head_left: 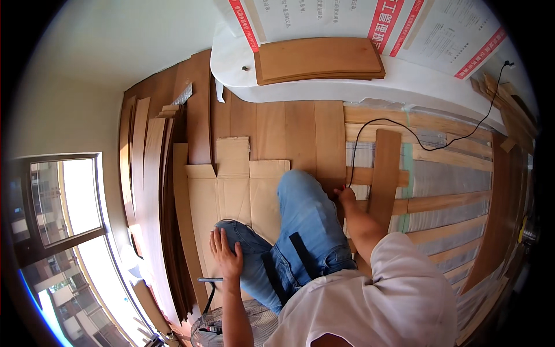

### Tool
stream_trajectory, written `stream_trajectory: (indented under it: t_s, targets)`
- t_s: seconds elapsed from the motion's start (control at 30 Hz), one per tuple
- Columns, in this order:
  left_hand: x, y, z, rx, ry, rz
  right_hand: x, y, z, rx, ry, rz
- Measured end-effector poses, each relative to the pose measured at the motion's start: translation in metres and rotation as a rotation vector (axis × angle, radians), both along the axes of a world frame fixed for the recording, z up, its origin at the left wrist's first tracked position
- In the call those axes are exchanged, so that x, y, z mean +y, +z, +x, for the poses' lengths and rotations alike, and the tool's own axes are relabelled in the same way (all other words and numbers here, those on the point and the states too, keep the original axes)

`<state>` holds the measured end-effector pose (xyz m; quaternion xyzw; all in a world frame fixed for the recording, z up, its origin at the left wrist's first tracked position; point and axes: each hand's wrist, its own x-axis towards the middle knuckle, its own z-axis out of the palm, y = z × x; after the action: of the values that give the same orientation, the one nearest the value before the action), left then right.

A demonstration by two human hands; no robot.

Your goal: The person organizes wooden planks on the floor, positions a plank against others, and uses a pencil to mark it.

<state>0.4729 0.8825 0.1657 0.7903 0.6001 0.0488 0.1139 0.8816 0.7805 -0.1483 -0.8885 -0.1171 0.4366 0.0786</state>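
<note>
I kneel on flattened cardboard [234,191] in blue jeans. My left hand [226,253] lies flat, fingers spread, on my left leg and holds nothing. My right hand [346,196] reaches down to the edge of the laid wooden floor [300,136], at the end of a black cable [404,124]; its fingers are curled around something small that I cannot make out. A loose plank [385,173] lies across the wooden battens [445,202] just right of that hand.
A stack of planks [319,59] rests on a white covered ledge [404,81]. Several long planks [153,191] lie along the left by a window [63,214]. A fan [254,324] stands near my left forearm. More boards [500,95] lean at the right.
</note>
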Motion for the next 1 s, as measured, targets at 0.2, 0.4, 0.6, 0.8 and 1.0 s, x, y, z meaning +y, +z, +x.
stream_trajectory:
  t_s: [0.2, 0.4, 0.6, 0.8, 1.0]
  targets:
    - [0.024, 0.002, 0.01, 0.301, -0.341, 0.144, 0.001, -0.011, 0.008, -0.058, 0.042, 0.017]
    - [-0.009, 0.048, 0.074, -0.02, -0.096, -0.093, 0.018, 0.004, 0.013, 0.06, -0.01, -0.084]
    - [-0.052, 0.086, 0.106, -0.053, -0.082, -0.232, -0.001, -0.005, 0.021, 0.203, -0.371, -0.058]
    - [-0.1, 0.147, 0.109, -0.112, -0.013, -0.455, 0.018, 0.002, 0.001, 0.215, -0.355, 0.027]
    - [-0.134, 0.184, 0.115, -0.155, -0.062, -0.665, 0.001, 0.015, -0.009, -0.04, -0.089, -0.077]
